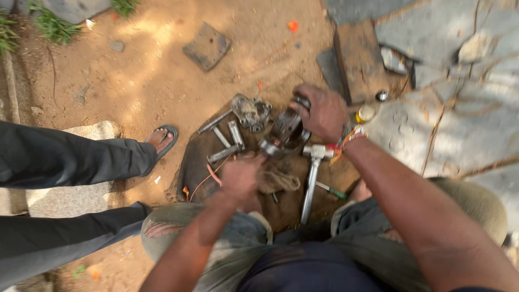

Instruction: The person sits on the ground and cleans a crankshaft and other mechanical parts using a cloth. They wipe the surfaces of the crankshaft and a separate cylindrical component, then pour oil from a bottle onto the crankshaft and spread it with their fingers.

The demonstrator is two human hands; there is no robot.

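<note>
Two hands: both work at the centre of the frame, over a brown sackcloth [200, 162] spread on bare earth.
Right hand: the right hand [323, 112], centre right, is curled with fingers pressed together over the top end of a dark metal engine part [285, 130], gripping it from above; a band of coloured threads [350, 138] circles the wrist.
Left hand: the left hand [240, 176], just below and left of centre, is closed, knuckles toward the camera; what its fingertips pinch is hidden, though it sits at the lower end of the same metal part, touching or nearly so.
Metal part: it lies tilted on the cloth between the two hands, at the middle of the frame.
Below the hands: a coil of rough rope [281, 181] lies just right of the left hand; a long silver hammer-like tool [311, 181] runs down the cloth beside it, and a thin green-handled screwdriver [331, 190] lies near its shaft.
Left of the hands: several short grey metal bars [227, 138] lie loose on the cloth, and a lumpy grey casting [252, 112] sits above them.
Right of the hands: a small yellow-lidded tin [366, 112] and a small metal cap [381, 95] rest near a wooden plank [359, 59] by grey stone slabs.
Far left: another person's dark-trousered legs [65, 157] and a sandalled foot [161, 139] stand on the dirt.
Upper centre left: a flat square stone [206, 46] lies alone on the earth.
</note>
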